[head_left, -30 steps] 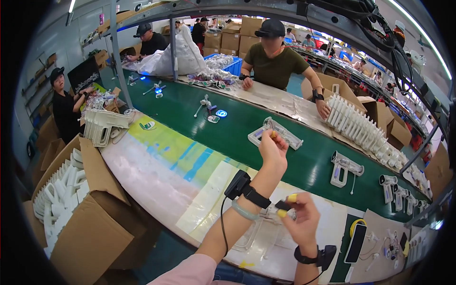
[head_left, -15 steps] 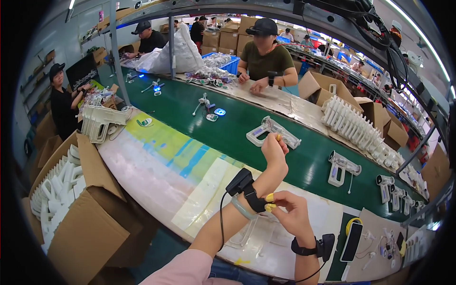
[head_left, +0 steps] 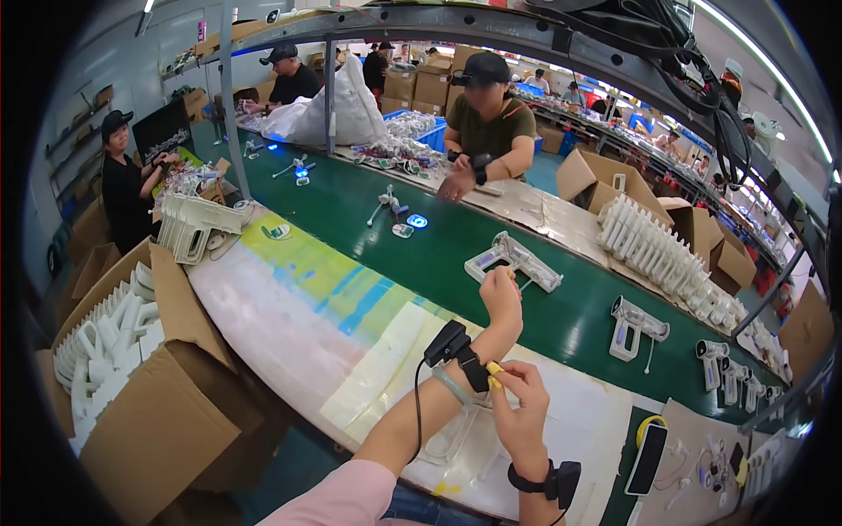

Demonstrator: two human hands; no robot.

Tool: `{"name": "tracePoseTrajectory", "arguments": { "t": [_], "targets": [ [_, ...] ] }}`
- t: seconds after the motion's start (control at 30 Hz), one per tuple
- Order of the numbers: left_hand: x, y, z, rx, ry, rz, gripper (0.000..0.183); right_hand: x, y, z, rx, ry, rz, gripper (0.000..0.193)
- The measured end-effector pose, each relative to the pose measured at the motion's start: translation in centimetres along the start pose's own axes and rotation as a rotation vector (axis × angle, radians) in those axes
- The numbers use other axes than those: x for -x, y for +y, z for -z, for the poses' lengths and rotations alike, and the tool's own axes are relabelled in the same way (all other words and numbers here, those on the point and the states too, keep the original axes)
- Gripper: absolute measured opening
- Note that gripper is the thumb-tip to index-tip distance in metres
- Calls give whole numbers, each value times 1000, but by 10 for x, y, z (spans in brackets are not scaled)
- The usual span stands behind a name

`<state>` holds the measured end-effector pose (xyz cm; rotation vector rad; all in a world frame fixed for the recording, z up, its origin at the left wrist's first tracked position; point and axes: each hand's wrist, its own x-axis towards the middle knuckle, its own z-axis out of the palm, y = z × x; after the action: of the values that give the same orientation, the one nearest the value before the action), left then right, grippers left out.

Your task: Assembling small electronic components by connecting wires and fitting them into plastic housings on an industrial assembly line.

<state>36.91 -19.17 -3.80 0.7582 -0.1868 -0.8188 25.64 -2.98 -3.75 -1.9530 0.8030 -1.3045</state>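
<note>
My left hand [head_left: 502, 302] is raised over the near edge of the green belt [head_left: 421, 276], fingers curled in and partly hidden. Around its wrist are a black strap [head_left: 474, 372] with a small black box [head_left: 445, 342] and a pale green bangle [head_left: 451, 386]. My right hand [head_left: 521, 416], with yellow coverings on its fingertips, pinches the strap's edge. A white gun-shaped plastic housing [head_left: 537, 268] lies on the belt just beyond my left hand. Another pale housing [head_left: 449, 445] rests on the white work surface, partly hidden by my forearms.
An open carton [head_left: 158, 421] of white housings stands at the left. Along the belt lie more housings [head_left: 638, 326] and lit blue parts [head_left: 418, 222]. A phone [head_left: 646, 458] and small wired parts are at the right. A co-worker [head_left: 491, 123] stands across the belt.
My right hand has shifted slightly left and upward along the strap. The view has moved a little. Across the belt, the co-worker's hands have moved closer to the belt.
</note>
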Motion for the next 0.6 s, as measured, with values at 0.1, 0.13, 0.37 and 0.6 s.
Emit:
{"name": "tracePoseTrajectory", "arguments": {
  "t": [0.1,0.13,0.37,0.6],
  "targets": [
    [-11,-7,8,-39,62,-129,25,-1,-7,-5,29,-1,41,25],
    [-15,-10,10,-33,61,-135,25,-2,-9,-7,42,-1,61,25],
    [-40,-23,35,-214,132,-231,30,-6,-9,-16,248,-94,145,30],
    [-37,-18,42,-322,135,-295,29,-8,2,-29,179,-70,124,31]
  ]
}}
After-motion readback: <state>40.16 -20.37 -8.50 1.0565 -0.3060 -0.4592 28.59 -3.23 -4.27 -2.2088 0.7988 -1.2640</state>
